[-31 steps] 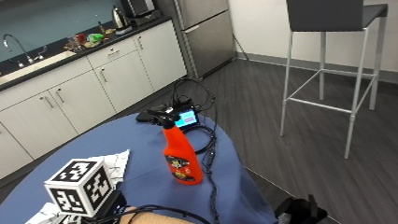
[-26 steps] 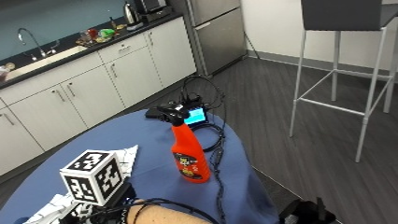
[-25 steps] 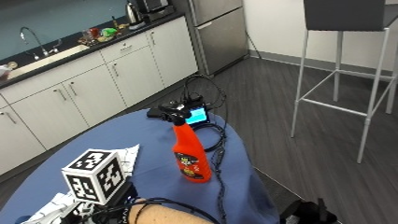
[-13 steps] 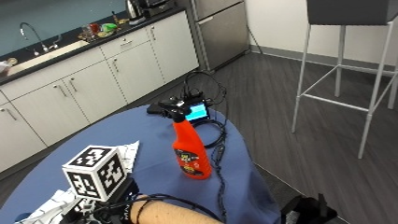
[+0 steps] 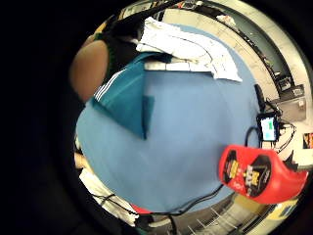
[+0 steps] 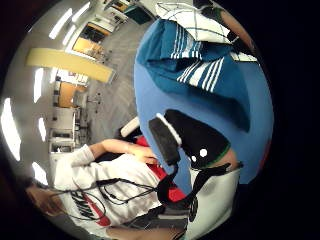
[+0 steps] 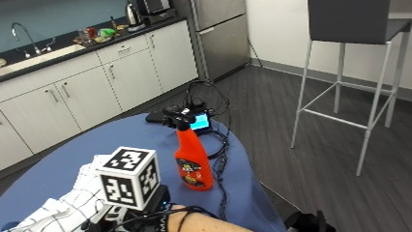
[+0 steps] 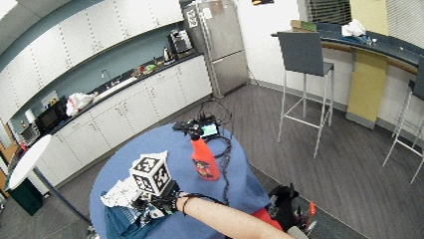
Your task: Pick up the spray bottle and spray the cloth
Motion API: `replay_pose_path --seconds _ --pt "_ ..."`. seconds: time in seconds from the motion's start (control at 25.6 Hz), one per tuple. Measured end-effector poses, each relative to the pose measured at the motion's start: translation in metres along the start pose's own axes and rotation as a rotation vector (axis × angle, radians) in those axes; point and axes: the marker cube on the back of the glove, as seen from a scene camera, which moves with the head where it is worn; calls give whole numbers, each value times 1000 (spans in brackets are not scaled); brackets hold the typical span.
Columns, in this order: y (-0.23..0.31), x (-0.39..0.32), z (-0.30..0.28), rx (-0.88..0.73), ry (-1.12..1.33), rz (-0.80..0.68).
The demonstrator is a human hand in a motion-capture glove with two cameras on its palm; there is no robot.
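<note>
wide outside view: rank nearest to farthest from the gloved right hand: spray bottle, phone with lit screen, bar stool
1. spray bottle: upright on the blue table, nearest to the right hand, which sits at the table's near side.
2. phone with lit screen: at the table's far edge, beyond the bottle, among black cables.
3. bar stool: on the floor by the counter, well off the table.

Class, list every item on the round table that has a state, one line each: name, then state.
spray bottle: upright, unheld, black trigger head on.
teal striped cloth: rumpled, lying on the table.
white checked cloth: crumpled, beside the teal one.
small device: screen lit.
right hand: above the cloths, fingers hidden.
</note>
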Motion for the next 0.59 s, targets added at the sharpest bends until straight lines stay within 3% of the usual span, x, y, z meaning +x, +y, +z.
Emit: replay_pose_path --seconds 0.35,0.59 --pt "114 28 -59 343 -82 42" --pt "180 77 -72 542 -323 150"
